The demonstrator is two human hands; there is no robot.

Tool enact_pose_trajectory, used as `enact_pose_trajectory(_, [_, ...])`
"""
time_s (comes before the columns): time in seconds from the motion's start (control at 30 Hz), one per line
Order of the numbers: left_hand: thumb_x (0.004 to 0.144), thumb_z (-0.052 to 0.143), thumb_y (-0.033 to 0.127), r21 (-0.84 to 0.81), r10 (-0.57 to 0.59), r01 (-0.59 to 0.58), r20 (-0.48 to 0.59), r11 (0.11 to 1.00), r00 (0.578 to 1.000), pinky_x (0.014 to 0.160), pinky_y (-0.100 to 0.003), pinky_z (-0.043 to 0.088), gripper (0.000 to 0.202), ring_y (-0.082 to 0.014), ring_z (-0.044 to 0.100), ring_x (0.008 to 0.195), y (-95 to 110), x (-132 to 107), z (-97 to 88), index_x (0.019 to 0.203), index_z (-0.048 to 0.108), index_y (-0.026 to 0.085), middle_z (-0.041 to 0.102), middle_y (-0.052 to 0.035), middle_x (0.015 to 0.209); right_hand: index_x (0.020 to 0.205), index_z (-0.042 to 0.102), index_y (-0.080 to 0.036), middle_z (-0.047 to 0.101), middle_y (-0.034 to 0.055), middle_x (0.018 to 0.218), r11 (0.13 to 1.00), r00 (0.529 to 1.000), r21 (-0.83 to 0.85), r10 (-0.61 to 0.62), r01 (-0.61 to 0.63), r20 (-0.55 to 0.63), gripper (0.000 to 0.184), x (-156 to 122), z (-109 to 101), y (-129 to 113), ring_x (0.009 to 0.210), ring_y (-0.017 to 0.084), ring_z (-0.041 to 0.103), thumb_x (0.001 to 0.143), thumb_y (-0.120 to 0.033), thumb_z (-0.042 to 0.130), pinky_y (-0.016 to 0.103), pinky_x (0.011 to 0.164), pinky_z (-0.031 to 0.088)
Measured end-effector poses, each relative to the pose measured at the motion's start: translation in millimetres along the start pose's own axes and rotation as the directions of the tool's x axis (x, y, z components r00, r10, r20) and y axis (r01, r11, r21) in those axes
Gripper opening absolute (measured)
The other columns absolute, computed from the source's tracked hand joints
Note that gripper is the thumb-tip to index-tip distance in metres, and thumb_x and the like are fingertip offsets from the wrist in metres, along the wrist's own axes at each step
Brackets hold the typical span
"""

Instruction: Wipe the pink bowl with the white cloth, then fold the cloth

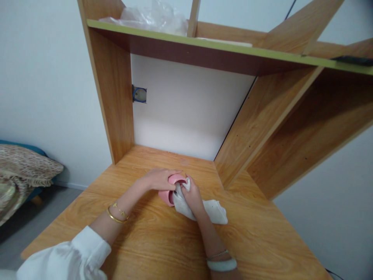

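Observation:
My left hand [159,179] is closed over a pink rounded object [166,197], which shows two curved, open-looking rims; its exact kind I cannot make out. The object is held low over the wooden desk, and whether it touches the top is not clear. In my right hand [192,197] a white cloth [215,212] is bunched up, its fingers pressing part of it against the pink rim. The cloth's loose end trails to the right, over the desk top. Some fingertips are hidden behind the pink object and the cloth.
The wooden desk [151,241] has side panels and a shelf [218,46] above it, with a clear plastic bag [154,17] on top. A wall socket box [140,94] is at the back left. A couch with a patterned blanket [26,167] stands at the left.

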State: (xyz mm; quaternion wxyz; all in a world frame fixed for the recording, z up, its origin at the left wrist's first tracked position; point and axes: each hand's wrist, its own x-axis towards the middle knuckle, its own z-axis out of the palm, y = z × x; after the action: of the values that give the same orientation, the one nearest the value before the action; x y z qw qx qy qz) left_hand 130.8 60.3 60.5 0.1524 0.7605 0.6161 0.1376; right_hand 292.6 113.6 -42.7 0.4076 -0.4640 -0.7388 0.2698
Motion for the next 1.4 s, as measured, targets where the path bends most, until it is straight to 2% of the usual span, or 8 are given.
enact_pose_trajectory(0.2, [0.073,0.050,0.059,-0.271,-0.061,0.022,-0.134,0.962,0.989,0.090,-0.035,0.040,0.072,-0.0275,0.049,0.112,-20.3,-19.0,27.4,0.133,0.033,0.024,0.048,-0.0066,0.129,0.127,0.039,-0.012,0.051,0.0134,0.123,0.998,0.995,0.003,0.066,-0.066,-0.074,0.052,-4.7,4.9,-0.8,0.113,0.023,0.047,0.077,-0.024,0.043,0.036,0.094,0.037])
enact_pose_trajectory(0.37, [0.073,0.055,0.038,-0.416,-0.115,0.007,-0.234,0.909,0.965,0.094,-0.033,0.038,0.079,-0.0226,0.048,0.113,-27.9,-24.5,55.2,0.139,0.016,0.016,0.042,-0.0094,0.133,0.133,0.029,-0.011,0.050,0.0149,0.124,0.994,0.993,-0.040,0.094,-0.097,-0.070,0.060,-6.7,7.0,-10.5,0.111,0.023,0.050,0.076,-0.026,0.045,0.033,0.089,0.040])
enact_pose_trajectory(0.5, [0.069,0.051,0.024,-0.316,-0.146,0.075,-0.205,0.946,0.968,0.093,-0.031,0.039,0.071,-0.0216,0.052,0.109,-24.6,-21.9,46.4,0.136,0.027,0.019,0.051,-0.0056,0.125,0.132,0.032,-0.013,0.060,0.0131,0.110,0.979,0.992,-0.167,0.108,-0.118,-0.067,0.060,-8.3,2.2,-24.1,0.099,0.023,0.057,0.077,-0.029,0.049,0.031,0.081,0.043])
enact_pose_trajectory(0.67, [0.070,0.050,0.031,-0.056,-0.088,0.080,-0.138,0.995,0.987,0.089,-0.035,0.040,0.062,-0.0260,0.052,0.108,-11.9,-18.7,17.9,0.131,0.037,0.028,0.053,-0.0023,0.123,0.134,0.031,-0.016,0.066,0.0108,0.090,0.922,0.996,-0.378,0.071,-0.087,-0.057,0.058,-9.4,-4.7,-30.6,0.079,0.025,0.062,0.080,-0.033,0.046,0.034,0.071,0.044])
enact_pose_trajectory(0.83, [0.075,0.047,0.046,0.119,0.005,0.001,-0.051,0.993,0.999,0.086,-0.040,0.040,0.057,-0.0305,0.055,0.102,-0.9,-9.1,5.3,0.129,0.040,0.030,0.059,-0.0056,0.115,0.131,0.036,-0.018,0.064,0.0110,0.102,0.956,1.000,-0.292,0.015,-0.020,-0.021,0.054,-8.8,-2.1,-16.5,0.091,0.025,0.060,0.079,-0.029,0.047,0.034,0.078,0.043])
enact_pose_trajectory(1.13, [0.078,0.047,0.054,-0.341,-0.070,0.001,-0.188,0.940,0.980,0.095,-0.035,0.037,0.077,-0.0245,0.045,0.117,-18.6,-21.6,46.6,0.139,0.013,0.020,0.039,-0.0103,0.135,0.129,0.035,-0.012,0.050,0.0137,0.125,0.994,0.980,0.016,0.105,-0.104,-0.166,0.053,-3.2,5.0,2.6,0.114,0.022,0.046,0.079,-0.027,0.042,0.034,0.094,0.036])
enact_pose_trajectory(1.27, [0.079,0.049,0.039,-0.440,-0.042,-0.107,-0.316,0.892,0.948,0.092,-0.031,0.040,0.066,-0.0192,0.051,0.108,-20.6,-19.4,61.8,0.134,0.021,0.017,0.045,-0.0098,0.129,0.129,0.036,-0.013,0.055,0.0122,0.118,0.994,0.982,0.037,0.104,-0.100,-0.157,0.055,-2.5,2.5,-1.3,0.104,0.021,0.054,0.076,-0.027,0.046,0.033,0.089,0.040])
enact_pose_trajectory(1.4, [0.073,0.049,0.028,-0.330,-0.070,-0.042,-0.320,0.943,0.945,0.088,-0.030,0.042,0.058,-0.0193,0.056,0.100,-16.6,-17.3,46.8,0.129,0.035,0.021,0.054,-0.0045,0.120,0.132,0.032,-0.016,0.063,0.0099,0.101,0.993,0.987,-0.067,0.085,-0.094,-0.135,0.062,-3.8,-2.5,-10.7,0.085,0.022,0.061,0.075,-0.030,0.050,0.031,0.075,0.045])
